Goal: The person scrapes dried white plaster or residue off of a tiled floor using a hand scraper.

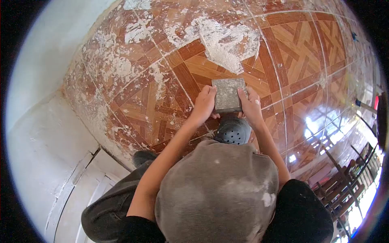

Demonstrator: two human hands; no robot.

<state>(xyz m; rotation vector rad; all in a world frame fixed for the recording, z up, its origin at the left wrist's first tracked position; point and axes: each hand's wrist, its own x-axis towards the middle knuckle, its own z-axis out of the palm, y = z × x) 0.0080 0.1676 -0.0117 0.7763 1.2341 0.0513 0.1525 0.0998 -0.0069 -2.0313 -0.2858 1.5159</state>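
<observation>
Between my two hands is a grey, roughly square slab (229,94) with a speckled, dusty face. My left hand (206,102) grips its left edge, thumb on top and fingers curled beneath. On the opposite edge my right hand (251,105) holds it the same way, with a white smudge on one finger. Just beyond the slab, a patch of crumbly white material (231,42) is spread on the wood-patterned tile floor (202,77). Below the slab shows the toe of a dark clog (233,131) with holes in it.
White smears (121,67) cover the floor tiles at the left. A pale wall (36,121) and a white door (87,194) border the left side. Wooden furniture (344,184) stands at the right. A cap (216,186) fills the lower middle.
</observation>
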